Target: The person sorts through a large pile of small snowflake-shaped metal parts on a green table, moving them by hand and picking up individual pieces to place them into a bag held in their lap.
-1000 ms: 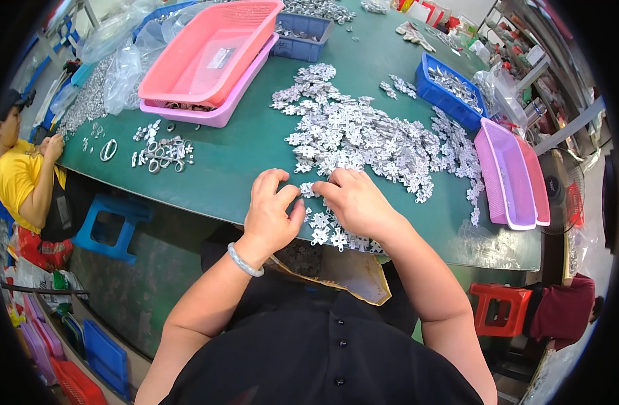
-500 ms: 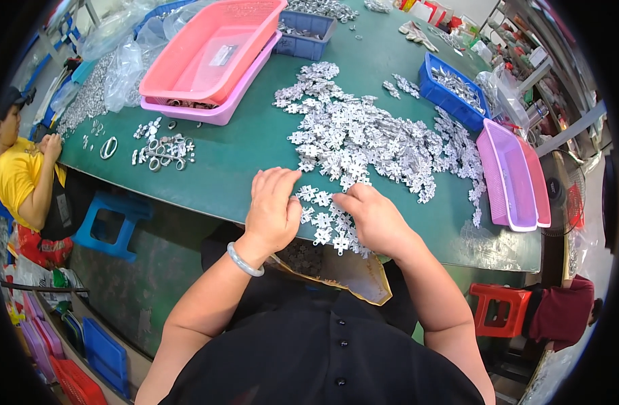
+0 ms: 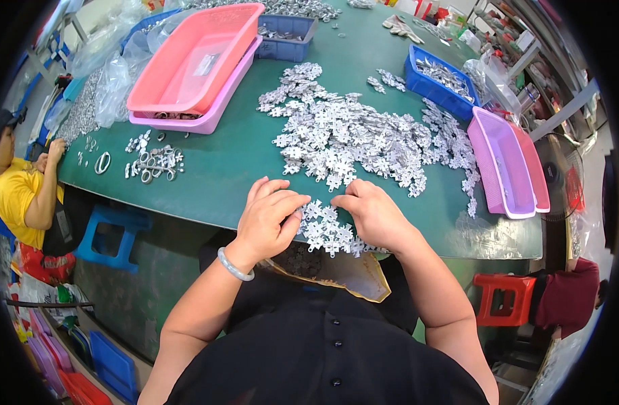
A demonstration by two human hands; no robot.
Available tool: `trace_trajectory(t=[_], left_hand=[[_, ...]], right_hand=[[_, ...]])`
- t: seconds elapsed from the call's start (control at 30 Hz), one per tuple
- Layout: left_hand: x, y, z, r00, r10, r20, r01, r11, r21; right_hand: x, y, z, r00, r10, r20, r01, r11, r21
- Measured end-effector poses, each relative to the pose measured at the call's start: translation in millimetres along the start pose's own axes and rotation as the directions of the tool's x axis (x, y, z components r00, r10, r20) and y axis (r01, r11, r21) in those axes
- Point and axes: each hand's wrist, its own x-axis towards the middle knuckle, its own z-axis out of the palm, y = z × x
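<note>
A small batch of flat silver-grey metal pieces (image 3: 326, 228), cut with notched arms, lies at the table's near edge between my hands. My left hand (image 3: 267, 219), a pale bangle on its wrist, is at the batch's left side with fingers apart and holding nothing. Curled in at the right side is my right hand (image 3: 377, 214), its thumb and fingertips closed; anything between them is hidden. Beyond both hands spreads the large heap of the same metal pieces (image 3: 350, 135). Below the table edge, an open yellowish bag (image 3: 356, 283) at my lap has dark pieces inside.
Stacked pink baskets (image 3: 188, 67) stand far left, beside small rings and metal parts (image 3: 154, 164). A blue bin of parts (image 3: 441, 81) and a purple basket (image 3: 502, 165) stand right. A person in yellow (image 3: 26, 196) sits at the left; a red stool (image 3: 504, 299) is lower right.
More metal pieces now lie bunched at the near edge, separated from the large heap by a strip of green tabletop. My left hand's fingers have spread and drawn back from the heap. The view has shifted slightly.
</note>
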Motion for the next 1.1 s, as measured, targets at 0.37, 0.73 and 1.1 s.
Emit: trace_trajectory(t=[0.37,0.73,1.1], left_hand=[[25,12,14,0.999,-0.02,-0.043,0.022,0.999,0.046],[53,19,27,0.973,-0.167,0.162,0.141,0.977,0.158],[45,10,10,0.965,-0.104,0.242,0.112,0.994,-0.021]], right_hand=[[9,1,-6,0.997,0.048,-0.064,-0.047,0.998,0.03],[21,21,-12,0.997,0.073,-0.034,-0.075,0.996,-0.054],[47,27,-9,0.981,0.034,-0.19,-0.08,0.967,-0.243]])
